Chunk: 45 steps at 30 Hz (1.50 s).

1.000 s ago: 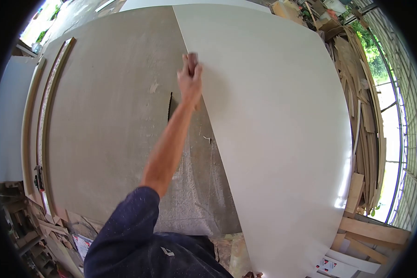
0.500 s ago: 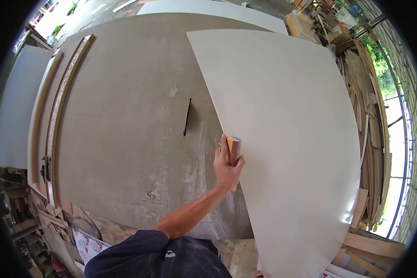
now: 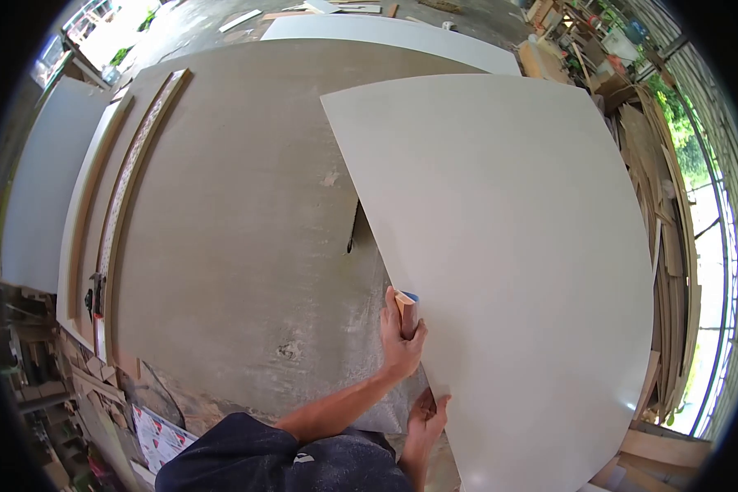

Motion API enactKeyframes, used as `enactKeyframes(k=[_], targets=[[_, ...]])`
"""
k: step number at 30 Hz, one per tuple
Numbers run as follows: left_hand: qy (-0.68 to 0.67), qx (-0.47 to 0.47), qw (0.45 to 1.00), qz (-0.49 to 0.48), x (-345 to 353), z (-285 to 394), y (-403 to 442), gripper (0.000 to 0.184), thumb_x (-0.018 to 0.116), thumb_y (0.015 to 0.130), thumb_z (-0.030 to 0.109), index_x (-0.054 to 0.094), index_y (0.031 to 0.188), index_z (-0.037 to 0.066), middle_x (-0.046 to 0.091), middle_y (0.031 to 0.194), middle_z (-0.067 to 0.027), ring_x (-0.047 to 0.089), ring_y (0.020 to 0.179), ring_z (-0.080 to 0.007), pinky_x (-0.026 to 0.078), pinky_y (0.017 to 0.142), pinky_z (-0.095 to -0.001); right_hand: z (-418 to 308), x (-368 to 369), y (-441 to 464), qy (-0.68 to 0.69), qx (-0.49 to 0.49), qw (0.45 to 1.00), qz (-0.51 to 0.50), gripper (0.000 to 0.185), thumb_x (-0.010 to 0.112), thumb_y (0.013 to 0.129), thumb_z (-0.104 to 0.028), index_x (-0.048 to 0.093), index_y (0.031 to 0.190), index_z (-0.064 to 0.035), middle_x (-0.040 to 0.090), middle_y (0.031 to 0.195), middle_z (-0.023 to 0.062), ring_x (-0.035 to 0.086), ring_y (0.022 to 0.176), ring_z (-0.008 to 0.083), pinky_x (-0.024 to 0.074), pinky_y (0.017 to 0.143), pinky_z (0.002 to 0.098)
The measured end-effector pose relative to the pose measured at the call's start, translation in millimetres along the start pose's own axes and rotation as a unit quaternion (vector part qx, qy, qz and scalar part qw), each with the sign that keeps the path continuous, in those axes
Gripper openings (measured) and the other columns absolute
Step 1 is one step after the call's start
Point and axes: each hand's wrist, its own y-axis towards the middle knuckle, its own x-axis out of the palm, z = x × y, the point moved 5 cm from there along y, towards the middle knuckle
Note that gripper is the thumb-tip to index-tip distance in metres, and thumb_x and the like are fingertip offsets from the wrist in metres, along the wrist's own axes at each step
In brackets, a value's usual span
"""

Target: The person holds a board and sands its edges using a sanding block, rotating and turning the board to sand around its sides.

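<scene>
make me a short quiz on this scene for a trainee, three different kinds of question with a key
1. What does the left hand hold? a) a clamp b) a block c) a brush
2. Fill the gap: the right hand is at the left ____ of the large white panel.
3. True or false: the large white panel lies to the left of the long patterned strip.

Key: 1 b; 2 edge; 3 false

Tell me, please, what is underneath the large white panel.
The grey-brown tabletop appears to run under the white panel. A thin dark object shows by its left edge; whether it continues beneath, or anything else lies there, is hidden.
</scene>
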Motion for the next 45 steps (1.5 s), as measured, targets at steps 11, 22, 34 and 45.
enactKeyframes(k=[11, 22, 34, 45], targets=[[-0.118, 0.037, 0.988, 0.097, -160, 4, 221, 0.086, 0.065, 0.087, 0.005, 0.020, 0.161, 0.009, 0.052, 0.141, -0.0132, 0.057, 0.119, -0.0212, 0.048, 0.099, -0.0336, -39, -112, -45, -0.067, 0.003, 0.997, 0.031, 0.034, 0.066, 0.098, -0.027, 0.058, 0.125, -0.0073, 0.066, 0.120, 0.0039, 0.061, 0.110, 0.0172, 0.0511, 0.092, 0.0299], [-0.202, 0.074, 0.971, 0.104, -186, -4, 170, 0.088, 0.062, 0.088, 0.000, 0.011, 0.161, 0.004, 0.035, 0.159, -0.0169, 0.039, 0.143, -0.0211, 0.035, 0.113, -0.0318, -57, -148, -58, -0.147, -0.027, 0.987, 0.060, 0.037, 0.061, 0.101, -0.030, 0.057, 0.128, -0.0054, 0.064, 0.125, 0.0057, 0.059, 0.114, 0.0173, 0.0491, 0.093, 0.0299], [-0.168, -0.018, 0.979, 0.118, -256, -41, 243, 0.059, 0.061, 0.091, 0.009, 0.043, 0.147, 0.002, 0.058, 0.105, -0.0009, 0.056, 0.090, -0.0115, 0.050, 0.082, -0.0317, -77, -169, -62, -0.174, -0.015, 0.984, 0.018, 0.038, 0.054, 0.104, -0.031, 0.053, 0.132, -0.0050, 0.063, 0.127, 0.0062, 0.059, 0.113, 0.0170, 0.0500, 0.091, 0.0277], [-0.132, 0.025, 0.983, 0.127, -275, 2, 277, 0.078, 0.056, 0.094, 0.011, 0.015, 0.160, 0.003, 0.054, 0.136, -0.0133, 0.058, 0.105, -0.0213, 0.048, 0.095, -0.0334, -85, -146, -87, -0.184, -0.074, 0.979, 0.051, 0.034, 0.063, 0.100, -0.030, 0.058, 0.124, -0.0058, 0.066, 0.120, 0.0037, 0.062, 0.106, 0.0150, 0.0532, 0.086, 0.0275]])
